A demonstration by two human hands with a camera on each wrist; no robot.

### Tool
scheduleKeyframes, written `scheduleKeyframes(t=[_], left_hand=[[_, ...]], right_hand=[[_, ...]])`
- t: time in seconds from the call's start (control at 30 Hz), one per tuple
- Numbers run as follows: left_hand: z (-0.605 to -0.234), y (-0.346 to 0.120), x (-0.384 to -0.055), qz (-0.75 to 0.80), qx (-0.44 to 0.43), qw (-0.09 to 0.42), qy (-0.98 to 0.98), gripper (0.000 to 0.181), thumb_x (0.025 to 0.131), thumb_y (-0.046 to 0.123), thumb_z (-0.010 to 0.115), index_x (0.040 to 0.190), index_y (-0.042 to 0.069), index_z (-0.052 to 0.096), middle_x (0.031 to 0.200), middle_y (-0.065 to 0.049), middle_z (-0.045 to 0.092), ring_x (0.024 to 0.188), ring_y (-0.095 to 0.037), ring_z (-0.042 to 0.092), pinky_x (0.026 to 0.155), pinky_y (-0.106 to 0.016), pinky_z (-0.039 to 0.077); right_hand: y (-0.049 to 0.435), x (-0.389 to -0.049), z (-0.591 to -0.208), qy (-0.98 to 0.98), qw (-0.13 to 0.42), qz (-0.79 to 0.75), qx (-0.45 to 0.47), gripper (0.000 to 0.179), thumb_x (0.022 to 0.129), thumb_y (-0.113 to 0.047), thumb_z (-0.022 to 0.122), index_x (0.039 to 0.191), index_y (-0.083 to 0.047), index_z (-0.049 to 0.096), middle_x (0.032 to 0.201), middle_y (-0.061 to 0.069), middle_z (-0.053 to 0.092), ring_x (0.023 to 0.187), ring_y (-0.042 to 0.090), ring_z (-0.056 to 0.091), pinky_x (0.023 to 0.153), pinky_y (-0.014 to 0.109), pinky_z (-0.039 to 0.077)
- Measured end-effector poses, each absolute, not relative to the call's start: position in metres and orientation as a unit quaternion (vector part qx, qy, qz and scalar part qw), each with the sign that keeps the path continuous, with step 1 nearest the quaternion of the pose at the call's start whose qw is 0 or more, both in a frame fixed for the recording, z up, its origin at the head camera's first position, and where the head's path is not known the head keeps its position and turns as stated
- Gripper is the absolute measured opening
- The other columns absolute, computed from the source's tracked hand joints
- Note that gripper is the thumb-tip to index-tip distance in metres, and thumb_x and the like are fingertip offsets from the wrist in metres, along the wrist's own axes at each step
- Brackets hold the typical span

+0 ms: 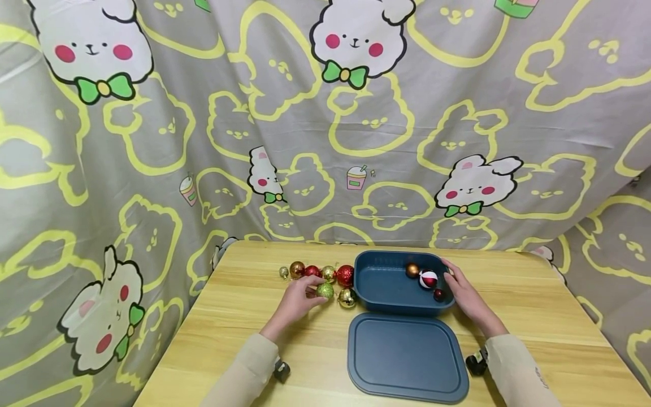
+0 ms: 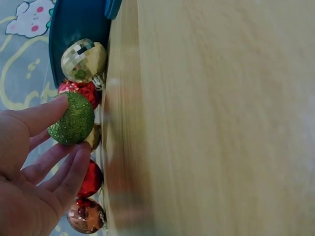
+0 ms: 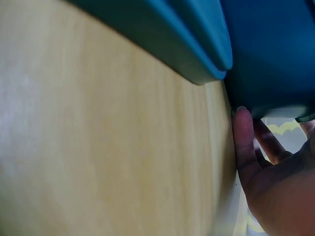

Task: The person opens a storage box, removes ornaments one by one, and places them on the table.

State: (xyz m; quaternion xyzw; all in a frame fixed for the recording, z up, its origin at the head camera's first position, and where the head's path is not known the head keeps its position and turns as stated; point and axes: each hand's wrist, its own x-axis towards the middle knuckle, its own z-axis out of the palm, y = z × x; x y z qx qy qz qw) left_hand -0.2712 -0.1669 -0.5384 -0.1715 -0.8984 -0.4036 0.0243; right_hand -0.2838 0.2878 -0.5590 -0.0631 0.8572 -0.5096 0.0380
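My left hand [image 1: 296, 302] pinches a green glitter ball ornament [image 1: 325, 290] between thumb and fingers; in the left wrist view the green ball's glittery surface faces the camera. Close around that hand lie a faceted gold ball [image 1: 347, 298], a red glitter ball [image 1: 345, 275] and other baubles. To the right is a dark blue rectangular box [image 1: 386, 308] without its cover. Inside it, toward the right end, sit a copper ball [image 1: 412, 270], a red-and-white striped ball [image 1: 428, 278] and a small dark red ball [image 1: 439, 294]. My right hand [image 1: 467, 295] rests its fingers against the box's right end.
A flat blue lid [image 1: 408, 357] lies on the wooden table [image 1: 544, 316] in front of the box. Behind the left hand runs a row with a small gold ball [image 1: 283, 272], a bronze ball [image 1: 297, 269] and a red ball [image 1: 312, 272]. A patterned curtain [image 1: 305, 130] hangs behind the table.
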Motion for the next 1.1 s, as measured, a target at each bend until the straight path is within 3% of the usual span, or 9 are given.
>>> scheduleKeyframes(t=[0.77,1.1], left_hand=[[-0.5403,-0.1618,-0.2725,-0.390,-0.174,0.017,-0.904,0.046,0.088,0.020,0.084,0.130,0.009,0.070,0.129,-0.009,0.071,0.099,-0.023,0.073,0.086,-0.035,0.062],[-0.5404,-0.1614,-0.2711,-0.401,-0.182,0.014,-0.898,0.050,0.088,0.017,0.084,0.135,0.008,0.067,0.133,-0.014,0.068,0.100,-0.024,0.073,0.086,-0.033,0.062]], right_hand=[[0.2884,-0.2838,-0.5587,0.857,0.036,-0.509,-0.066,0.064,0.114,-0.045,0.029,0.167,-0.013,0.012,0.170,0.029,0.008,0.151,0.059,0.015,0.118,0.077,0.016],[0.2888,-0.2824,-0.5585,0.857,0.037,-0.510,-0.063,0.064,0.114,-0.044,0.028,0.167,-0.013,0.013,0.170,0.030,0.009,0.150,0.059,0.018,0.118,0.076,0.017]])
